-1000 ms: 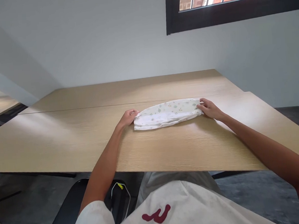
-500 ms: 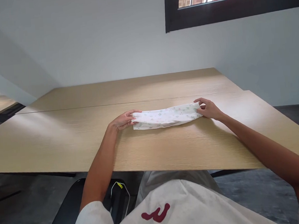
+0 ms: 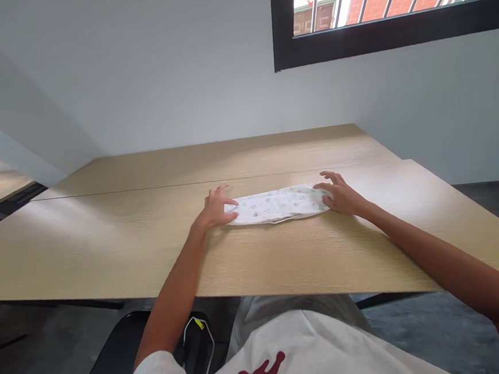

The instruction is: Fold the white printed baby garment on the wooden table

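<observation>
A white cloth (image 3: pixel 279 205) with small printed figures lies folded into a narrow strip on the light wooden table (image 3: pixel 150 241). My left hand (image 3: pixel 215 209) rests flat on the strip's left end, fingers spread and open. At the strip's right end my right hand (image 3: pixel 338 192) also lies on the cloth with fingers stretched out. Neither hand grips anything.
The table's near edge (image 3: pixel 284 292) runs just in front of my lap. A seam (image 3: pixel 146 188) divides it from a second tabletop behind. A black chair (image 3: pixel 111 359) with a dark bag stands at my left. Behind the table rises a grey wall with a dark-framed window (image 3: pixel 392 23).
The cloth was held at both ends and folded over toward me into a narrower strip. Both hands have let go of their pinch and now press flat on its ends.
</observation>
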A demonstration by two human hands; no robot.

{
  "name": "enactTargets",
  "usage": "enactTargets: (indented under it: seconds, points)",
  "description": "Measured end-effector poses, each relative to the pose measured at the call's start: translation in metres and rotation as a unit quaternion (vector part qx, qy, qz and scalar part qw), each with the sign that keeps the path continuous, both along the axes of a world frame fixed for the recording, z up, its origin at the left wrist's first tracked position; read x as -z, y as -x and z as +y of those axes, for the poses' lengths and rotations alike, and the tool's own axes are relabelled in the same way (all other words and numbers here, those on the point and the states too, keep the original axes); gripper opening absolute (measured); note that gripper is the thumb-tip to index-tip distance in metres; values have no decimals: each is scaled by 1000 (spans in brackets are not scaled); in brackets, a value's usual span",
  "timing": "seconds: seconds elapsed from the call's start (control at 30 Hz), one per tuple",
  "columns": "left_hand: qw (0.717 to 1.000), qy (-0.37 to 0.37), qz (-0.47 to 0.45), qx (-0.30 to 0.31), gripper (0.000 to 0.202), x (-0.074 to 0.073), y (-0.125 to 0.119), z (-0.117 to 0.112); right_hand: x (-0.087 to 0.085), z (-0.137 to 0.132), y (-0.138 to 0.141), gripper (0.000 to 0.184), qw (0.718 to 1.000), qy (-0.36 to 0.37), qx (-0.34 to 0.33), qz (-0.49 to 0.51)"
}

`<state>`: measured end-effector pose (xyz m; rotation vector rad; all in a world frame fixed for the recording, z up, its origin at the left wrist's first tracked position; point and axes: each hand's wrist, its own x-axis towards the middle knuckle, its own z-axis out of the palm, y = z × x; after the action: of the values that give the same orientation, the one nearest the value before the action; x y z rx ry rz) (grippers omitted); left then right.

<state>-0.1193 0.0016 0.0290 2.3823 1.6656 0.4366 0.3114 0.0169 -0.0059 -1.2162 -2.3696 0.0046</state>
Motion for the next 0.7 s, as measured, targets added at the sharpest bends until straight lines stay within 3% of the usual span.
enactTargets:
  seconds: [0.07,0.2,0.27,0.37,0.43,0.47,0.5,0.53,0.57,0.63,0.7]
  points:
    - [996,-68,-22,53,24,8,-24,-5,-1,-3,5,29,999,-42,-17,-19]
    - [968,7,-79,238,40,16,-71,-20,-7,-12,18,33,992,-37,-92,-75]
    - [965,34,-76,249,45,16,-80,-25,-17,-20,23,37,991,11,-95,-97]
    - [983,40,-57,169,50,16,-76,-24,-40,-38,26,48,982,118,-90,-115]
    - [990,51,-31,127,53,17,-68,-21,-53,-53,30,57,941,255,-198,-102]
    - [990,62,-18,123,55,18,-65,-19,-57,-61,34,58,899,328,-277,-87]
    - [989,74,-9,128,59,19,-63,-18,-59,-69,39,57,858,376,-342,-69]
    - [987,85,-2,139,64,21,-61,-16,-57,-77,46,55,839,386,-379,-55]
    - [984,91,3,152,68,22,-60,-15,-54,-86,53,53,848,355,-391,-46]
    - [981,91,9,173,71,25,-58,-13,-44,-102,68,55,904,213,-369,-42]
    - [978,85,8,190,67,26,-57,-11,-33,-114,81,63,920,118,-370,-50]
